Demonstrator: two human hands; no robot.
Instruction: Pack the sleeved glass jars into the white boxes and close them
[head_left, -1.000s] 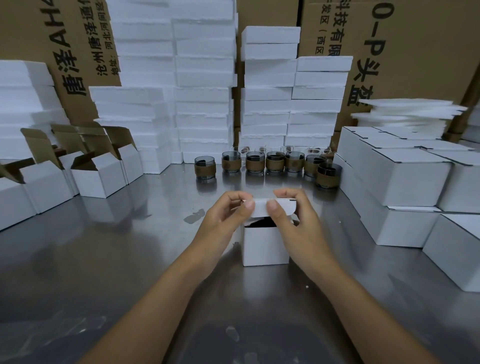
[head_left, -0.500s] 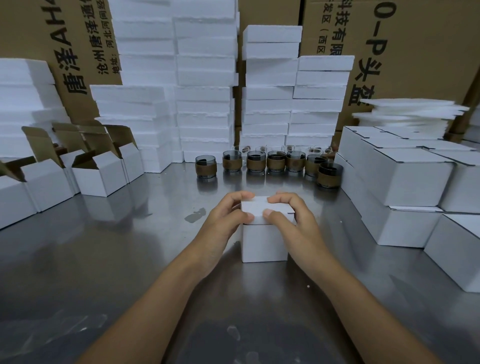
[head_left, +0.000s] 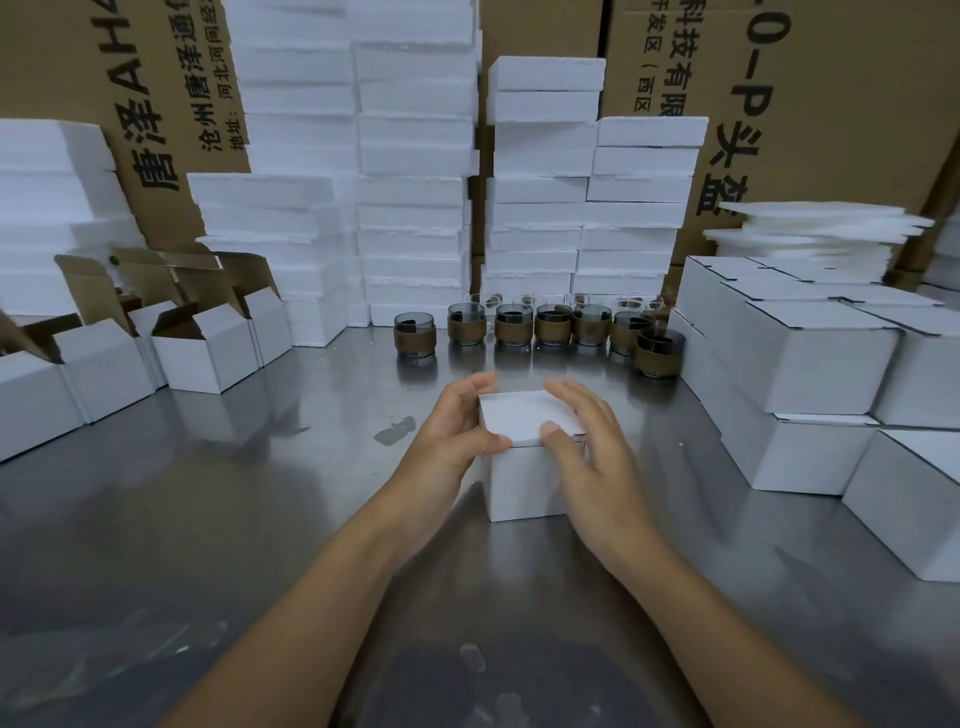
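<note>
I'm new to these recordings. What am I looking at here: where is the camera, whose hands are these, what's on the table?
There is no machine: a person works with bare hands, and the one camera sits on their head, looking down. The left hand grips a small white box on the steel table while the right hand presses on its lid. Behind it stands a row of sleeved glass jars. At left wait open boxes, at right closed boxes are stacked, with white foam slabs and brown cartons behind.
</note>
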